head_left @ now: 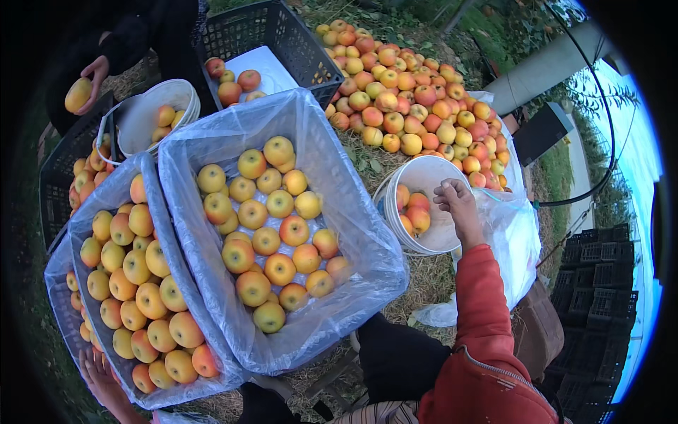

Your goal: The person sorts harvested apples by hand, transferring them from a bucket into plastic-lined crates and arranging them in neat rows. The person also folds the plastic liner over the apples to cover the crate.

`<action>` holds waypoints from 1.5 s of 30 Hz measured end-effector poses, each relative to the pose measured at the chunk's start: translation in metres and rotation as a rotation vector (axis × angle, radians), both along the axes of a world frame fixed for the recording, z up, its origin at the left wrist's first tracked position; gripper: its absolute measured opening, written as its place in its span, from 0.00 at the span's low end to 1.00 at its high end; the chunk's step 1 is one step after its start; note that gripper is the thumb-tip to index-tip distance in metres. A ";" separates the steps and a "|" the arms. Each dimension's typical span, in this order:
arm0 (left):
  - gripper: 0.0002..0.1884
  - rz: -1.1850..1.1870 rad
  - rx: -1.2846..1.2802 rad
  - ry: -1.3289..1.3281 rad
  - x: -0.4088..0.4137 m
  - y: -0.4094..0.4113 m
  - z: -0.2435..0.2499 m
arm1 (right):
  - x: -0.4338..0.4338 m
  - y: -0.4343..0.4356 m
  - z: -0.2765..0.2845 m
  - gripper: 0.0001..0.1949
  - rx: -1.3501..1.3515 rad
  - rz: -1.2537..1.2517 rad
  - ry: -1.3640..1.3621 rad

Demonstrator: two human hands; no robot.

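My right hand [453, 200], in a red sleeve, is over the white bucket [442, 233]. Its fingers are loosely curled and slightly apart, with nothing seen in them. Several red-orange apples [418, 218] lie in that bucket. At the lower left my left hand [100, 373] is spread beside the outermost lined crate [61, 265]; no apple shows in its grasp. Before me, a crate lined with clear plastic [365, 254] holds spaced yellow-orange apples [266, 241]. To its left, another lined crate [212, 339] is more densely filled with apples [136, 267].
A large apple pile [413, 106] lies on the ground beyond the bucket. Another person's hand [98, 71] holds an apple [78, 95] near a second white bucket [183, 95]. A black crate [275, 32] stands at the back. Stacked crates [593, 286] are at right.
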State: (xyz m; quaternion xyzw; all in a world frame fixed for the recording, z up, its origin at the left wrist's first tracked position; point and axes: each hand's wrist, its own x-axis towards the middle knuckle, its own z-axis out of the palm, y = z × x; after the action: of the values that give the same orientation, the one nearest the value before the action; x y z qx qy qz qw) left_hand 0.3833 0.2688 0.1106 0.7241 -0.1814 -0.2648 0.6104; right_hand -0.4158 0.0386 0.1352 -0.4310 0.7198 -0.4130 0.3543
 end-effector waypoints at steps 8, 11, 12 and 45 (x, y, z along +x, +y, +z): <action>0.08 -0.656 0.021 -0.153 -0.195 -0.055 0.001 | -0.111 0.015 -0.107 0.19 0.354 0.244 0.551; 0.09 -0.740 0.036 -0.157 -0.222 -0.078 0.014 | -0.061 -0.018 -0.105 0.37 0.554 0.487 0.634; 0.09 -0.753 0.039 -0.158 -0.237 -0.087 0.015 | -0.058 -0.022 -0.112 0.40 0.556 0.513 0.636; 0.07 -0.936 -0.031 -0.029 -0.294 -0.112 -0.003 | 0.002 0.008 -0.011 0.43 -0.298 0.538 0.433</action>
State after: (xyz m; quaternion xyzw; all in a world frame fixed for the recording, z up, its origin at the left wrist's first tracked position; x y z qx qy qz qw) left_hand 0.0892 0.1568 0.1073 0.5588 -0.5008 -0.4988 0.4338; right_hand -0.4136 0.0470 0.1238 -0.7290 0.5708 -0.3048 0.2233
